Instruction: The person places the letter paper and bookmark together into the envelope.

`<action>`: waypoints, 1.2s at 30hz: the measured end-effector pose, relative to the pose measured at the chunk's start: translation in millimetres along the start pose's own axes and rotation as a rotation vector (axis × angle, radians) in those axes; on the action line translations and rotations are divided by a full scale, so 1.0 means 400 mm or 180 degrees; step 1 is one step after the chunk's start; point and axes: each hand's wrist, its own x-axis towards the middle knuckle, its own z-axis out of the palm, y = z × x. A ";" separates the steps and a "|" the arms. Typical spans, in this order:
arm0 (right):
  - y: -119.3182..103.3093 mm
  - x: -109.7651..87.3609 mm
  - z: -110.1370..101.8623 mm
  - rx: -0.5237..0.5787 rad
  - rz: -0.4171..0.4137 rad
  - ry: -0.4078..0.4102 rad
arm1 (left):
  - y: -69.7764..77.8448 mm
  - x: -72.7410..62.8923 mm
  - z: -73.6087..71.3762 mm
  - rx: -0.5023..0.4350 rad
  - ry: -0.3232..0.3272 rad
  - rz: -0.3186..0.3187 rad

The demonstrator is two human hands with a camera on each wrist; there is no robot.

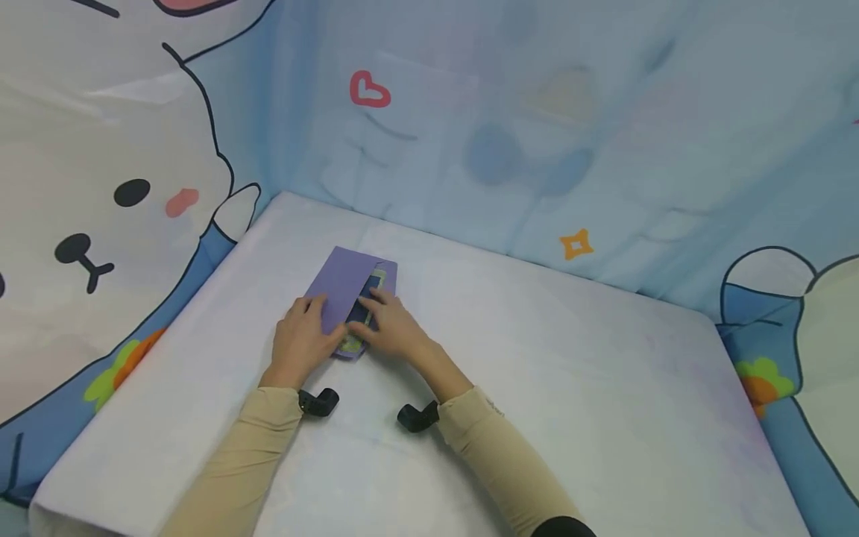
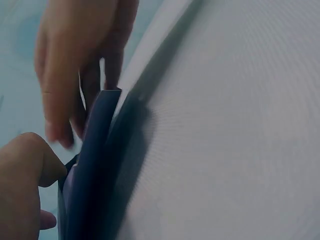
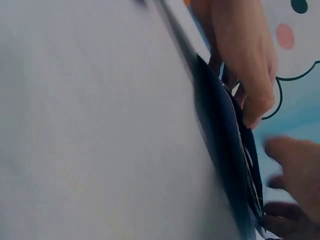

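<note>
A purple paper folder lies at an angle on the white-covered table, its front flap partly raised. Inside shows a dark blue insert with a yellow-green patterned border. My left hand holds the folder's left side, its fingers on the flap and its thumb at the flap's edge. My right hand reaches over the opening from the right, fingers spread apart above the insert. In the left wrist view the dark folder edge stands between both hands. The right wrist view shows the folder side-on, with the right hand blurred.
White cloth covers the table, which extends far to the right. A blue patterned curtain hangs behind the back edge. Black wrist cameras jut inward from both wrists, close above the cloth.
</note>
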 end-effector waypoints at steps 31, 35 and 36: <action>-0.023 0.060 -0.019 0.4868 0.1803 0.0198 | 0.000 0.007 0.017 0.0136 0.0090 0.0003; -0.016 0.080 0.005 0.5228 0.1970 0.0187 | -0.001 -0.003 0.030 0.0107 -0.0045 -0.0034; -0.016 0.082 0.012 0.5272 0.1986 0.0170 | -0.001 -0.006 0.033 0.0105 -0.0050 -0.0036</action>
